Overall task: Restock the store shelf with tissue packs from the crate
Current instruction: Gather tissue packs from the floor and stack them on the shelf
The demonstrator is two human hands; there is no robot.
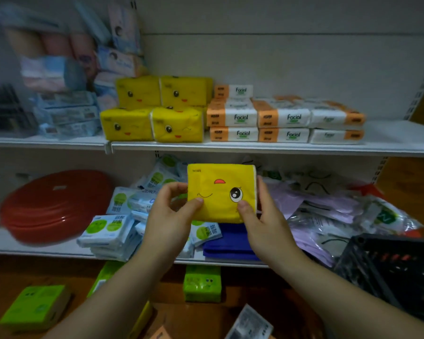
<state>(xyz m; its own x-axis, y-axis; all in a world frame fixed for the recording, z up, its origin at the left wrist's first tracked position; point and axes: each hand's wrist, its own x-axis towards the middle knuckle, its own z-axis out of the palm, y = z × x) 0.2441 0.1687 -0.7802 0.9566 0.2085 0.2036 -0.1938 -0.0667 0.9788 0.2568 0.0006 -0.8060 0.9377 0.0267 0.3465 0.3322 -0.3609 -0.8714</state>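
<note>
Dim, even light — left side blurred, edges bowed by wide-angle lens.

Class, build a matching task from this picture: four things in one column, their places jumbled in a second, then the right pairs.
Things: 1 yellow pack; 2 Facial packs; 3 red basin; 4 black crate.
Places: A lower shelf, left end; B held by left hand and right hand; C bottom right of view; D upper shelf, right part.
Pairs: 1-B; 2-D; 3-A; 4-C.
</note>
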